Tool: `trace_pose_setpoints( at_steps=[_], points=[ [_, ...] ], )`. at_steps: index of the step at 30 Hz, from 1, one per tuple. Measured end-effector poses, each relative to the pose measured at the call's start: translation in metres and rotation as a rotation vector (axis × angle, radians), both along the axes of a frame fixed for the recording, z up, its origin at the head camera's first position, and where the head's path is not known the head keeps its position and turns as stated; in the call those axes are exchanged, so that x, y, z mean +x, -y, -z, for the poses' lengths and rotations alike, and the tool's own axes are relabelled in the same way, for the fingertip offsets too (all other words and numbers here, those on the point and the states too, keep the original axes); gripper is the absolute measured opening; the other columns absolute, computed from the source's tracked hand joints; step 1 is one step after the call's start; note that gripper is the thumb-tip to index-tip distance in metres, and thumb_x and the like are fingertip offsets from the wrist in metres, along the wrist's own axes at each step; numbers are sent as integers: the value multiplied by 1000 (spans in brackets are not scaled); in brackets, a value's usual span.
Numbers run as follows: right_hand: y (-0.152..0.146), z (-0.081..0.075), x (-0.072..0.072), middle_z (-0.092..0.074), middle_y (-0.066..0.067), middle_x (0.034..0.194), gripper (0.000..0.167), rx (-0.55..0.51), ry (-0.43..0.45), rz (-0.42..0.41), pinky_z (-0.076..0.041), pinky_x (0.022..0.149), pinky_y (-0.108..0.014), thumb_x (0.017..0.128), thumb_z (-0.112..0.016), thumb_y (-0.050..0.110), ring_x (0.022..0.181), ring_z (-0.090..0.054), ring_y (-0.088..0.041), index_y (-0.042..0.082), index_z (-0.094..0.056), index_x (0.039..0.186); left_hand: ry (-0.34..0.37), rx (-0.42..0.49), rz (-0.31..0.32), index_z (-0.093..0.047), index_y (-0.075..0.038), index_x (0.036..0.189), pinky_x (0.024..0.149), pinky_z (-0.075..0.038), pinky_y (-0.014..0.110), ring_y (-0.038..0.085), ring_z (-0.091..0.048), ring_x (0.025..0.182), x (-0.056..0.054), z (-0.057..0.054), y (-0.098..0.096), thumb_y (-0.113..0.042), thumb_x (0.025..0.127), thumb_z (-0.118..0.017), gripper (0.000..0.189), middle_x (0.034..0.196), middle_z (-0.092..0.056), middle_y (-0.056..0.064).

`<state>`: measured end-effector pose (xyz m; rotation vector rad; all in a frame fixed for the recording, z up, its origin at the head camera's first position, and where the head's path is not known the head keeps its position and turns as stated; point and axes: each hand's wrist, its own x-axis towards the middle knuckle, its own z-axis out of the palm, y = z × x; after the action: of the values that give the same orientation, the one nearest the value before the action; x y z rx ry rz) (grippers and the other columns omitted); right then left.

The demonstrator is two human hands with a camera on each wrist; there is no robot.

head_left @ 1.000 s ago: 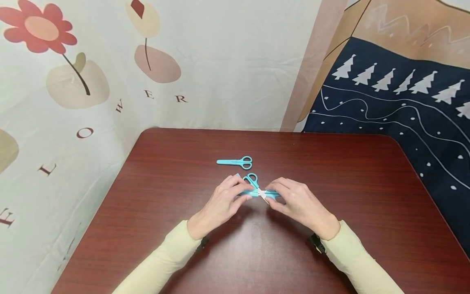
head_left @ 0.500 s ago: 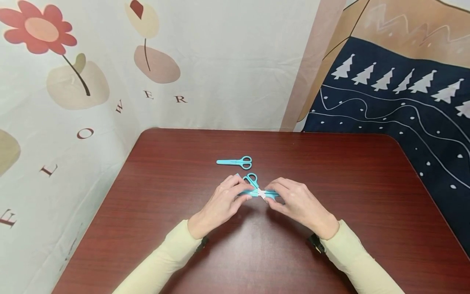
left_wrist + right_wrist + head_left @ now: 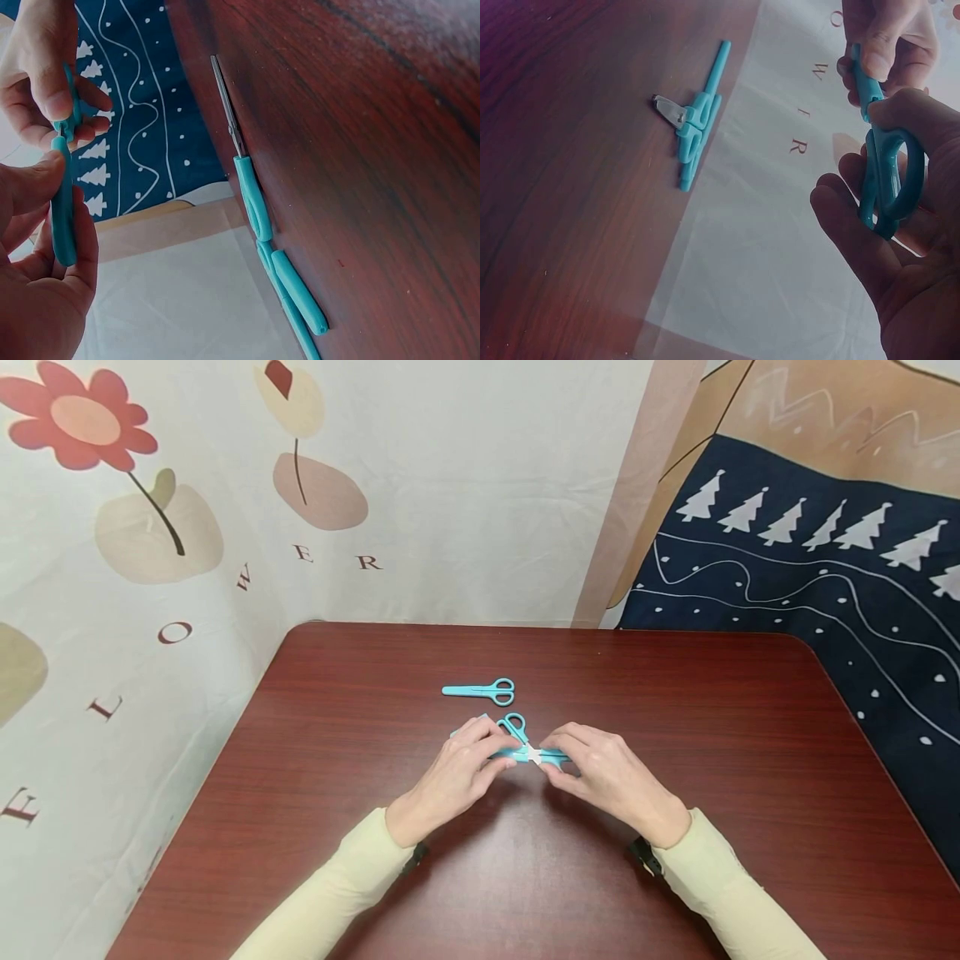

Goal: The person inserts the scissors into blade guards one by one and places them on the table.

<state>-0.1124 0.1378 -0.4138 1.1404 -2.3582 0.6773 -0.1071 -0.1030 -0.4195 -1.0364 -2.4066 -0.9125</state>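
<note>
Both hands hold one pair of teal-handled scissors in the air above the table. My right hand (image 3: 611, 772) grips its handles (image 3: 896, 176), fingers around the loops. With thumb and fingers, my left hand (image 3: 453, 768) pinches the teal sheath (image 3: 64, 202) that covers the blades. Beneath the hands lies a second pair of scissors (image 3: 514, 725), its grey blades (image 3: 227, 105) bare. A loose teal sheath (image 3: 300, 292) rests beside it, mostly hidden by my left hand in the head view. Farther back, a third pair of scissors (image 3: 480, 691) lies in its sheath.
The reddish-brown wooden table (image 3: 360, 685) has rounded far corners. Behind it hangs a pale cloth (image 3: 465, 493) printed with flowers and letters. A dark blue cloth (image 3: 795, 568) with white trees hangs at the right.
Both hands stay almost still around the held scissors. A small bit of teal now shows just left of my left hand's knuckles. The scissors on the table have not moved.
</note>
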Motion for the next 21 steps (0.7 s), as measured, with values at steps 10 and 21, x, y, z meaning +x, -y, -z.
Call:
trace_pose_setpoints(
  at_steps=[10, 21],
  points=[
    [2, -1, 0, -68, 3, 91, 26, 11, 12, 6, -57, 68, -21, 77, -84, 15, 76, -63, -5, 10, -70, 99, -3, -3, 6, -74, -11, 104, 71, -46, 23, 13, -52, 82, -1, -1, 0, -10, 83, -79, 21, 90, -60, -2],
    [4, 3, -1, -67, 3, 95, 25, 37, 53, 31, -57, 69, -24, 80, -82, 18, 79, -63, -7, 12, -69, 101, -4, -4, 12, -74, -13, 103, 73, -48, 22, 12, -54, 85, -3, 1, 2, -9, 83, -79, 21, 96, -63, -4]
  ],
)
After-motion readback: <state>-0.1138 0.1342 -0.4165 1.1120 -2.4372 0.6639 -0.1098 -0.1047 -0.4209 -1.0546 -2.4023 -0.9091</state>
